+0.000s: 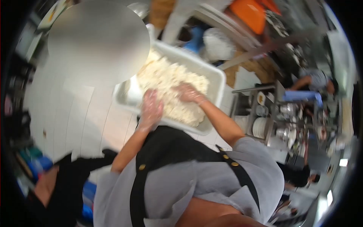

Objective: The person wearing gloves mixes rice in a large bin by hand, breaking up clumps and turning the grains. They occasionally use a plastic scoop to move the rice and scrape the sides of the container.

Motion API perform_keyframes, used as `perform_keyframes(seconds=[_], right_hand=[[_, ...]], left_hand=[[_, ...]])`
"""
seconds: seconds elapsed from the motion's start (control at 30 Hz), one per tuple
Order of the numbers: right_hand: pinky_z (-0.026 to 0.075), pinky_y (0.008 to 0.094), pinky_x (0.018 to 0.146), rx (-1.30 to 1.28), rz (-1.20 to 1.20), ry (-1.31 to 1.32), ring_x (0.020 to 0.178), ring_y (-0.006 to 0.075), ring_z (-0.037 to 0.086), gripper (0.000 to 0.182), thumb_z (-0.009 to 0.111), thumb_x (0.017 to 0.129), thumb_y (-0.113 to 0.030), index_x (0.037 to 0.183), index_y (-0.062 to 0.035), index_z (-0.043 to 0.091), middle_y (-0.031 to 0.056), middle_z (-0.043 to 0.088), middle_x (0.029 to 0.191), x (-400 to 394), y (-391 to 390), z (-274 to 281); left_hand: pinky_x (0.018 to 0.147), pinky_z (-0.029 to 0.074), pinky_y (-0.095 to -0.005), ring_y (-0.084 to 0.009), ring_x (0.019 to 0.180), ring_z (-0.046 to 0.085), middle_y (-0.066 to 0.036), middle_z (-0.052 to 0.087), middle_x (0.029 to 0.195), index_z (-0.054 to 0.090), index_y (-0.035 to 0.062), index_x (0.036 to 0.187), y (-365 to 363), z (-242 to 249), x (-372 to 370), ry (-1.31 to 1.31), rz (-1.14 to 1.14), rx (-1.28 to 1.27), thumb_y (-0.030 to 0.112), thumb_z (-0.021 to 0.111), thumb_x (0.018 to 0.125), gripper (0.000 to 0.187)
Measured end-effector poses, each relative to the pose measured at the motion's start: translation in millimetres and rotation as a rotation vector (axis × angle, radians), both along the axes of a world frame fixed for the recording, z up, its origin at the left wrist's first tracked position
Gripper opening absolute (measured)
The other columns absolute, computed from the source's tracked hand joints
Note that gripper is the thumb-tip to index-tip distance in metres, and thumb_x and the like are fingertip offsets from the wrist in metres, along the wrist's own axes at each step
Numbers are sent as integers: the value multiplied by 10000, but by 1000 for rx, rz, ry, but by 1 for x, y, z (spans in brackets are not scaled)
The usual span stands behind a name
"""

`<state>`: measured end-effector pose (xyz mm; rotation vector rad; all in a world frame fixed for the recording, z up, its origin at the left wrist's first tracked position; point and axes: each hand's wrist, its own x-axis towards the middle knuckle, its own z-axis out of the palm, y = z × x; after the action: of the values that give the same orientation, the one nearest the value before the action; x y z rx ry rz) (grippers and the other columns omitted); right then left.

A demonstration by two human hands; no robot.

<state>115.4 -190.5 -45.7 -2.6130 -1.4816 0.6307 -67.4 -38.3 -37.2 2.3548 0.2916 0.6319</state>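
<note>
A large white plastic tub [216, 81] stands in front of me, holding a heap of white, crumbly food [166, 77] whose kind is not plain. Clear plastic gloves cover both hands. My left hand [152, 108] reaches over the tub's near side, its fingers stretched out at the edge of the heap. Farther right, my right hand [189, 93] rests on the food with fingers apart, the tips partly sunk in it. A smooth white piece [134, 90] lies at the tub's left end, beside the heap.
Pale floor tiles [72, 117] spread to the left. A person in black [75, 178] is close at my lower left. Metal shelves with stacked plates [259, 127] stand at right. Beyond the tub are a clear plastic bag [218, 44] and an orange object [249, 15]. Other people work farther off.
</note>
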Motion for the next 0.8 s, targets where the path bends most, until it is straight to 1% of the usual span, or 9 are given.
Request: perform_keyframes(seconds=[0.07, 0.13, 0.17, 0.27, 0.33, 0.43, 0.53, 0.63, 0.8], right_hand=[[312, 392, 1087, -228, -76, 269, 1290, 313, 411, 597, 684, 727, -477, 1262, -230, 594, 125, 517, 1340, 26, 26, 64], [326, 411, 1070, -90, -288, 191, 1239, 317, 455, 720, 624, 728, -607, 1306, -184, 550, 144, 536, 1301, 58, 40, 69], [368, 443, 1023, 151, -324, 25, 1172, 337, 505, 607, 537, 828, -557, 1269, -142, 567, 168, 563, 1244, 71, 46, 35], [420, 461, 949, 61, -150, 48, 1077, 354, 567, 442, 474, 897, -420, 1183, -107, 598, 185, 616, 1142, 128, 60, -71], [465, 464, 848, -60, 169, -114, 950, 358, 616, 331, 445, 900, -307, 1040, -72, 633, 185, 657, 1003, 140, 57, -148], [483, 450, 783, -98, 111, 204, 894, 322, 635, 285, 454, 863, -252, 926, -53, 649, 169, 670, 923, 119, 64, -81], [477, 452, 798, -206, 196, 607, 897, 284, 641, 316, 476, 831, -283, 904, -55, 681, 155, 679, 941, 124, 59, -68], [453, 458, 905, -383, -184, 432, 1082, 291, 580, 506, 573, 753, -403, 1148, -92, 636, 189, 611, 1172, 65, 41, 8], [332, 461, 1073, -264, -274, 68, 1326, 407, 312, 948, 721, 617, -512, 1425, -169, 364, 285, 295, 1440, -21, -6, 41]], left_hand=[[999, 385, -473, -430, 1190, 426, -289, 448, 1249, 448, -39, 1293, 0, 4, 6, -46, -14, -27, 110, 609, 849, 495], [1011, 371, -472, -429, 1197, 421, -287, 430, 1264, 440, -40, 1297, 0, 13, 8, -22, -38, -112, 88, 594, 857, 484], [1017, 364, -472, -428, 1202, 417, -284, 423, 1270, 437, -39, 1300, -1, 14, 6, -16, -24, -144, 82, 591, 858, 483], [1021, 358, -472, -430, 1210, 412, -276, 399, 1293, 428, -34, 1309, 2, 3, 2, -75, -47, -31, 84, 585, 864, 487], [1020, 359, -468, -426, 1217, 408, -271, 389, 1305, 427, -31, 1314, 0, 15, -2, 42, -32, -54, 84, 580, 867, 486], [1021, 359, -461, -418, 1228, 402, -265, 375, 1320, 421, -25, 1323, 1, 20, 1, 86, -18, -99, 85, 577, 867, 494], [1023, 359, -453, -410, 1235, 399, -264, 369, 1326, 414, -24, 1330, -1, 20, -2, 93, -25, -110, 85, 580, 862, 508], [1029, 352, -459, -413, 1245, 387, -269, 356, 1335, 410, -20, 1334, 0, 15, 2, 69, -50, -125, 78, 579, 858, 514], [1023, 336, -468, -406, 1247, 357, -266, 354, 1314, 412, -6, 1345, 2, 11, -1, -17, -72, -133, 136, 630, 828, 578]])
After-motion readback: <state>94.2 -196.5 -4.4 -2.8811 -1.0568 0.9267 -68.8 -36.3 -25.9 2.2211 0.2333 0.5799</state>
